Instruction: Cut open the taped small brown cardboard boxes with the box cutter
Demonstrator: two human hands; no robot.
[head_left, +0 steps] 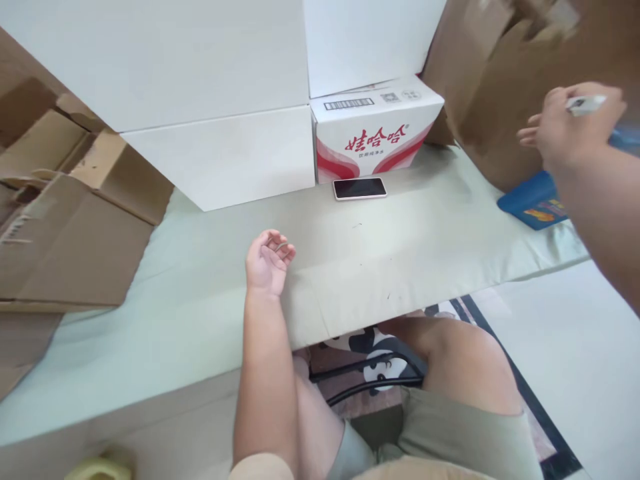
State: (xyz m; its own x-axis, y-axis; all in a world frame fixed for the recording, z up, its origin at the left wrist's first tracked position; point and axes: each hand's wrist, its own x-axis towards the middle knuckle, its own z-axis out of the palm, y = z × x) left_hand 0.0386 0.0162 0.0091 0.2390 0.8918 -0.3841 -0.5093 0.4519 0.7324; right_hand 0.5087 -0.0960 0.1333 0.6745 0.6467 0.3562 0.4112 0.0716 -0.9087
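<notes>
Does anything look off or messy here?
Two things. A few small dark marks break up the pale cloth in front of the phone; stains or scraps, I can't tell. At far left, the cardboard box has bent, uneven flaps, unlike the neat white box beside it.

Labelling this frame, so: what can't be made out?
All head view:
White item in the right hand: blurred, partly covered by that hand.
Blue object: partly behind the right forearm.
Yellow thing: cut off by the bottom edge.
Dark marks on the cloth: too small to identify.
</notes>
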